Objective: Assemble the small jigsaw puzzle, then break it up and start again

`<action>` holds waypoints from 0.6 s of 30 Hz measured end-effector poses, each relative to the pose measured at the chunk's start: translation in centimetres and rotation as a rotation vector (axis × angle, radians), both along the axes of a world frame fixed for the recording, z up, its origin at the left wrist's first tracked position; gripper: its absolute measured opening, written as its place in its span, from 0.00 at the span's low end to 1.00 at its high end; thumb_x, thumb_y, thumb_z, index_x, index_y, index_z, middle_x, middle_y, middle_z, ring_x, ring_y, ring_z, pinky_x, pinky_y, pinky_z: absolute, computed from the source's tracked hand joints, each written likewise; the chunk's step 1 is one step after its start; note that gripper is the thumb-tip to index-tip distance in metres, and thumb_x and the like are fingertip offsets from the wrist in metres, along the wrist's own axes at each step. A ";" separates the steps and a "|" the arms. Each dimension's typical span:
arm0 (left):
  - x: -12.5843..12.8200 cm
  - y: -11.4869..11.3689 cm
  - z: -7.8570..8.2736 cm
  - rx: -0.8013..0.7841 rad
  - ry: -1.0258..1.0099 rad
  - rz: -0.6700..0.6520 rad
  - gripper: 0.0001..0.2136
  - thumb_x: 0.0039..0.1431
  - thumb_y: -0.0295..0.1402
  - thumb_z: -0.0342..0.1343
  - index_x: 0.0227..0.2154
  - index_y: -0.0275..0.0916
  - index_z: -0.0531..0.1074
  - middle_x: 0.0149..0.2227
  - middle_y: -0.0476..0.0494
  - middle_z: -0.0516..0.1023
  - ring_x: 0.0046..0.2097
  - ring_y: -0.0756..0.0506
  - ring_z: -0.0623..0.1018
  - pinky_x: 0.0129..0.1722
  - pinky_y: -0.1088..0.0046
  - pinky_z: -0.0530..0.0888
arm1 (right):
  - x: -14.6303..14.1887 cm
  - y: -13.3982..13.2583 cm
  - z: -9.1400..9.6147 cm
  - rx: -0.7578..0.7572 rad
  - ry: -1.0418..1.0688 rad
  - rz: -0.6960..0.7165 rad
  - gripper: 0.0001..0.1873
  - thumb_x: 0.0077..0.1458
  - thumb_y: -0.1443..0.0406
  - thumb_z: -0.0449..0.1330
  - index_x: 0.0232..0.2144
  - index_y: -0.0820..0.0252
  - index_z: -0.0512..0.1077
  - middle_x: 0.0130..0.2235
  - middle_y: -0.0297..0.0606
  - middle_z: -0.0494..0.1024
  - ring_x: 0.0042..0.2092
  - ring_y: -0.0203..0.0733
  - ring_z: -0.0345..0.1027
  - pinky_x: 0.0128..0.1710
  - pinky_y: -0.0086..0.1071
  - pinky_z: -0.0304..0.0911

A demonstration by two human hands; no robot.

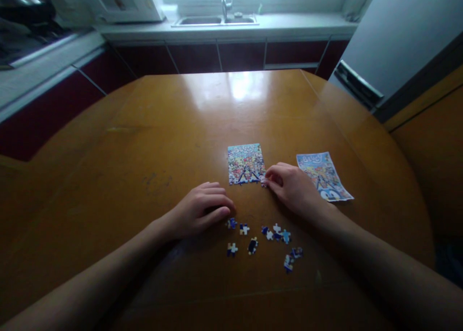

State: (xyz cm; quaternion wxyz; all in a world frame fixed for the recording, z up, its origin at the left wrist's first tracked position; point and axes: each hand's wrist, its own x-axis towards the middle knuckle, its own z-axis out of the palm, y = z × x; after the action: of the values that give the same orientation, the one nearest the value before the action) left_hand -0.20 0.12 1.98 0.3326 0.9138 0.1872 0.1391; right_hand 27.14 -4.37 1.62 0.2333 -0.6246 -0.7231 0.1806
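Observation:
A partly assembled jigsaw puzzle (246, 163) lies on the wooden table, its lower edge uneven with tabs. At its bottom right corner, my right hand (291, 184) pinches a small puzzle piece (264, 181) between thumb and fingers, against the puzzle's edge. My left hand (208, 208) rests on the table below and left of the puzzle, fingers loosely bent and thumb apart, with nothing seen in it. Just beside its thumb is a loose blue piece (231, 223). Several more loose pieces (252, 245) are scattered nearer me, blue, white and tan.
A printed picture sheet (320, 174) with a penguin lies to the right, partly behind my right wrist. The brown table (173, 119) has a shiny top. Beyond it stand a counter with a sink (200, 20), a stove at left and a fridge (401, 37) at right.

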 end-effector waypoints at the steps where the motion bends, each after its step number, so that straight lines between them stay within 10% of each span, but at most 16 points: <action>1: 0.0 0.0 0.0 0.002 0.004 0.001 0.12 0.70 0.38 0.48 0.39 0.40 0.76 0.34 0.44 0.78 0.37 0.46 0.74 0.41 0.69 0.66 | 0.0 0.1 -0.1 0.002 0.018 0.000 0.04 0.58 0.68 0.60 0.33 0.57 0.76 0.34 0.36 0.76 0.33 0.37 0.68 0.32 0.31 0.60; 18: 0.0 0.0 0.1 0.012 -0.003 -0.005 0.12 0.69 0.36 0.48 0.38 0.39 0.75 0.33 0.45 0.77 0.37 0.47 0.73 0.40 0.69 0.66 | 0.4 0.7 0.1 0.026 0.206 -0.037 0.09 0.55 0.72 0.56 0.32 0.60 0.76 0.34 0.39 0.78 0.36 0.40 0.70 0.38 0.33 0.64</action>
State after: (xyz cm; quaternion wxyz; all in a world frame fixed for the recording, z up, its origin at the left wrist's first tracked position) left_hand -0.16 0.11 2.12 0.3280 0.9159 0.1837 0.1409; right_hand 27.50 -3.63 1.74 0.3179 -0.6129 -0.6858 0.2300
